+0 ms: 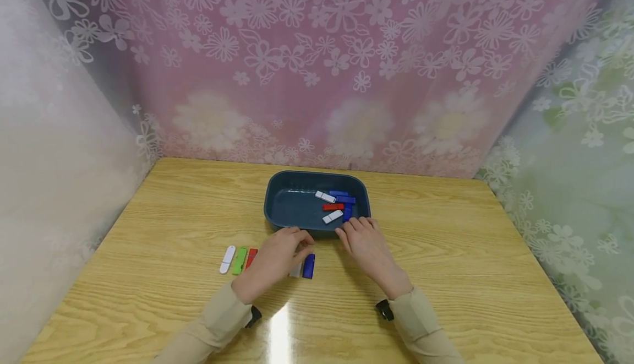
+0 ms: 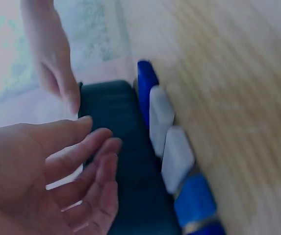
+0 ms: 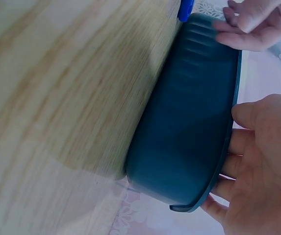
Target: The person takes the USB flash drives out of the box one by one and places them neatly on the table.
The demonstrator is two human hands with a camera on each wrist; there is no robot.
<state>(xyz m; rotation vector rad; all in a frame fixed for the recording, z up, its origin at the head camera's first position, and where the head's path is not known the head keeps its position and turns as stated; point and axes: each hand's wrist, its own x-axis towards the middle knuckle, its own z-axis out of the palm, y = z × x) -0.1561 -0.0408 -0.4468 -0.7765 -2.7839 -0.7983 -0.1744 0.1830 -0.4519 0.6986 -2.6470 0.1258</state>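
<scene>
A dark teal plastic tub (image 1: 289,207) holds several USB flash drives in its right half, among them a red one (image 1: 333,207) and white ones (image 1: 325,196). At its near right rim, my right hand (image 3: 270,161) grips the edge, thumb on the outside and fingers over the rim. My left hand (image 1: 277,256), loosely curled and holding nothing, hovers by the near left rim. Below it runs a row of flash drives on the table: white (image 1: 227,259), green (image 1: 239,261), red (image 1: 251,257) and blue (image 1: 309,266) show, while the hand covers the row's middle.
The wood-grain table (image 1: 446,254) extends on both sides of the tub. Pink flowered cloth (image 1: 317,77) hangs behind it, with pale cloth at the left and right. Dark straps (image 1: 384,309) sit at both sleeve cuffs.
</scene>
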